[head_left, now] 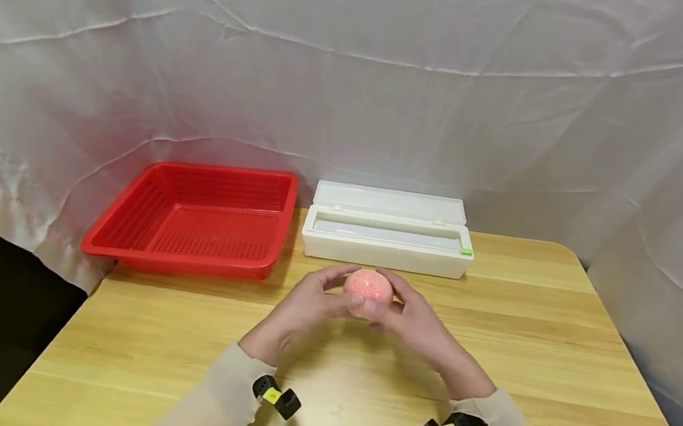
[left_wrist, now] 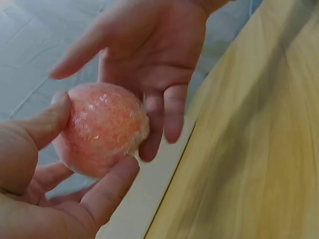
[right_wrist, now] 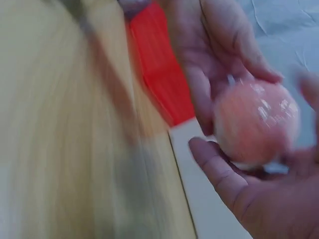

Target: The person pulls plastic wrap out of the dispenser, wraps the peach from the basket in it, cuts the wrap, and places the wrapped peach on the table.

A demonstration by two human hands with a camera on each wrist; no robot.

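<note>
A round pink ball (head_left: 368, 284), mottled and shiny as if wrapped in clear film, is held up over the table between both hands. My left hand (head_left: 307, 300) grips it from the left; in the left wrist view its thumb (left_wrist: 52, 117) presses one side and its fingers curve round the lower side. From the right, my right hand (head_left: 420, 322) lies against the ball. Its fingers (left_wrist: 173, 114) reach loosely along the far side, while its thumb stands off the surface in both wrist views. Gathered film shows at the ball's edge in the left wrist view.
A long white box (head_left: 383, 253) with its lid raised sits just beyond the hands, a small green piece (head_left: 466, 251) at its right end. To its left is a red perforated basket (head_left: 280, 234). White cloth (head_left: 388, 108) hangs behind the wooden table (head_left: 554, 316).
</note>
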